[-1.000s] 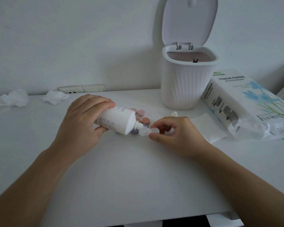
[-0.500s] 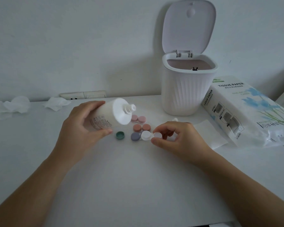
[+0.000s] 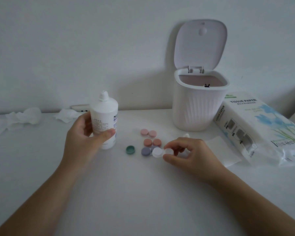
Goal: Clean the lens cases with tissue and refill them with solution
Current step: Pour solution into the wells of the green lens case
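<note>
Left hand (image 3: pixel 85 137) wrapped around upright bottle (image 3: pixel 104 123), nozzle up, right hand (image 3: pixel 187 154) pinching white lens case (image 3: pixel 162 152) on table (image 3: pixel 126 193), case to the right of bottle, long axis left-right

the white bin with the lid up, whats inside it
Inside the bin only a pinkish inner wall or liner shows, with a small dark piece at its front rim. The bin's front wall hides everything lower down, so its contents cannot be seen.
</note>
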